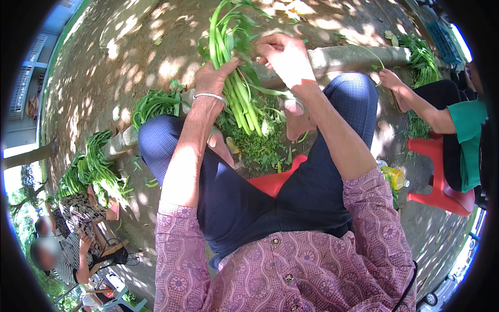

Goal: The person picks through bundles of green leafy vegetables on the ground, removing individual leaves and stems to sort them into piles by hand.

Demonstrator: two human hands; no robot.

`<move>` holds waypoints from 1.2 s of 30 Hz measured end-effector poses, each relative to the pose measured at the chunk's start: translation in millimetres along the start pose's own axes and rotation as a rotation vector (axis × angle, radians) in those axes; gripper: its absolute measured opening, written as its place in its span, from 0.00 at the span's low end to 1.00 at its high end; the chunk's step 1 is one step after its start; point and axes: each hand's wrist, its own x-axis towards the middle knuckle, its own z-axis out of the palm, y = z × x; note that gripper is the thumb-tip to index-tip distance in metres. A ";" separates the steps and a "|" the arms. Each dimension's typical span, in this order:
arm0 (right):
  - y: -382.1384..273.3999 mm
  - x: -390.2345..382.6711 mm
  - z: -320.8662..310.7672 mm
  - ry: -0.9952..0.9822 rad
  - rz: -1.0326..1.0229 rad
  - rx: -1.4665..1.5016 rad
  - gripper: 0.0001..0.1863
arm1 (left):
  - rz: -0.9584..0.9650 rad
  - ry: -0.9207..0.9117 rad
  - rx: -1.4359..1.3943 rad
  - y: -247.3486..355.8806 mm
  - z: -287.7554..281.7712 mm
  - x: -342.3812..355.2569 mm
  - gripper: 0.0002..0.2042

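My left hand (214, 83) is closed around a bunch of long green leafy stems (236, 78), held upright above the ground between my knees. The cut ends point toward me and the leafy tops away. Just right of the bunch, my right hand (283, 54) has thumb and fingers drawn together in a pinch by the leaves. What sits between those fingertips, if anything, is too small to tell. Below the bunch, a heap of loose torn leaves (254, 148) lies on the ground between my feet.
A stone curb (343, 58) runs across in front of me. Leafy bunches (156, 106) lie by it at left, more (93, 166) farther left. At right, a co-worker's hand (390, 80) holds a stem; a red stool (442, 182) and yellow bottle (396, 178) stand nearby.
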 end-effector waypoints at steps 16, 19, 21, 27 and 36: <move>6.1 -17.2 22.3 -0.233 0.005 -0.152 0.17 | 0.132 -0.020 -0.363 4.4 -4.7 22.5 0.11; 10.7 -15.1 22.5 -0.166 0.030 -0.220 0.18 | 0.131 -0.005 -0.329 4.6 -3.3 25.6 0.11; 10.2 -15.6 22.2 -0.142 0.069 -0.215 0.20 | 0.118 0.026 -0.303 6.1 1.1 22.3 0.11; 11.3 -16.5 24.6 -0.189 0.091 -0.173 0.22 | 0.146 0.016 -0.357 7.2 -2.2 21.4 0.11; 10.3 -21.8 28.5 -0.236 -0.142 -0.277 0.21 | 0.278 0.017 -0.244 0.4 15.1 18.5 0.13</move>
